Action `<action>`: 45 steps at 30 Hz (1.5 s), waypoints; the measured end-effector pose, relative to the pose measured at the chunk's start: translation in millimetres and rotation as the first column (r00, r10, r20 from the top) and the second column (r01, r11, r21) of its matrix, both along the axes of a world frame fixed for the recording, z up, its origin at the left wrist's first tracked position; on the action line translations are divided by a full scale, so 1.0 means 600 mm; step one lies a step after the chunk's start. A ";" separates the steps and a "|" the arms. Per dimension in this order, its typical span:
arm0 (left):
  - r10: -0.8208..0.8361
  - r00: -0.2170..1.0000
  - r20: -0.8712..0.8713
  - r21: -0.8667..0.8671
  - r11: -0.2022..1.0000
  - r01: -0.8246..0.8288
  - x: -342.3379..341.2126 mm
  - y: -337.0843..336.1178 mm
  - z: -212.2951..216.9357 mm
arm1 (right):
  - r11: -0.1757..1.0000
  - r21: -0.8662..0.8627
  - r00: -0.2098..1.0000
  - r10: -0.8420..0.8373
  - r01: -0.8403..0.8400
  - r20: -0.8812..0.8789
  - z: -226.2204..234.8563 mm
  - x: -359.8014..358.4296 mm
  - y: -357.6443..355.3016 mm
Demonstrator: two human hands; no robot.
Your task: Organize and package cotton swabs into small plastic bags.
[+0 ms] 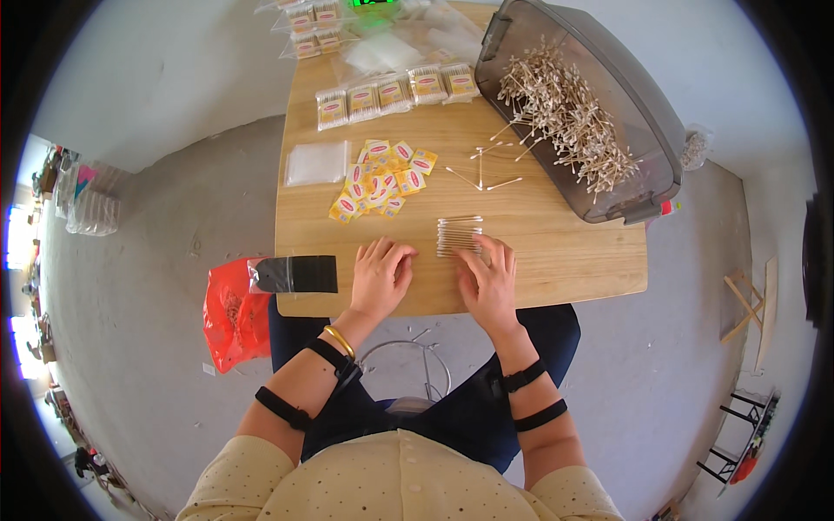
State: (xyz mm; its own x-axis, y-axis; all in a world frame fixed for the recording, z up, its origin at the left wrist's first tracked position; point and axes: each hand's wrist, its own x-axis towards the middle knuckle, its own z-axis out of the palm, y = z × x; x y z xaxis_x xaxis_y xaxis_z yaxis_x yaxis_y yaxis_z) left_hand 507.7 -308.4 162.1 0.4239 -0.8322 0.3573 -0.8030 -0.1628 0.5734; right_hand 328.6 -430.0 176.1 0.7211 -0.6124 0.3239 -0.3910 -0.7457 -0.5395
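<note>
Left hand (380, 276): resting palm-down near front edge of tabletop (565, 252), relaxing half-open with fingers loosely bent, holding nothing visible, sitting left of and apart from swab row.
Right hand (488, 276): reaching over right ends of swab row, touching with partly bent fingers, keeping thumb apart below; cannot tell if pinching any.
Swab row (455, 236): lying on tabletop just ahead of right hand, running side to side in near-parallel lines, showing white tips.
Stray swabs (480, 169): scattering beyond the row, lying at mixed angles.
Card pile (382, 184): spreading beyond left hand, overlapping loosely, showing yellow and white.
Clear bags (317, 163): lying stacked, sitting just left of card pile.
Swab packs (397, 93): lining up side by side beyond card pile.
Grey bin (665, 113): standing at far right, holding a big jumbled heap of loose swabs (565, 108).
Black packet (308, 273): lying left of left hand, overhanging tabletop's left edge.
Red bag (236, 313): hanging or standing beside that edge; cannot tell which.
</note>
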 end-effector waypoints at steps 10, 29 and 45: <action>0.001 1.000 -0.011 -0.010 1.000 -0.001 0.001 -0.001 -0.002 | 1.000 -0.015 1.000 0.007 -0.007 -0.006 0.002 0.009 -0.007; 0.002 1.000 -0.014 0.004 1.000 -0.002 0.001 0.000 -0.006 | 0.998 -0.059 0.999 -0.033 0.034 0.019 -0.009 0.030 -0.032; -0.006 1.000 -0.014 0.013 1.000 0.006 0.002 0.000 -0.006 | 0.999 -0.028 0.999 -0.038 0.038 0.009 -0.009 0.042 -0.045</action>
State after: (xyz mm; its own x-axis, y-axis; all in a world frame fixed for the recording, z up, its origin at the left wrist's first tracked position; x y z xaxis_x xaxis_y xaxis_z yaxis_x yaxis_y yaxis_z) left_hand 508.8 -308.2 158.7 0.4241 -0.8393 0.3401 -0.7957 -0.1661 0.5824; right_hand 353.6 -457.1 170.8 0.6947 -0.6299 0.3474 -0.4147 -0.7453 -0.5221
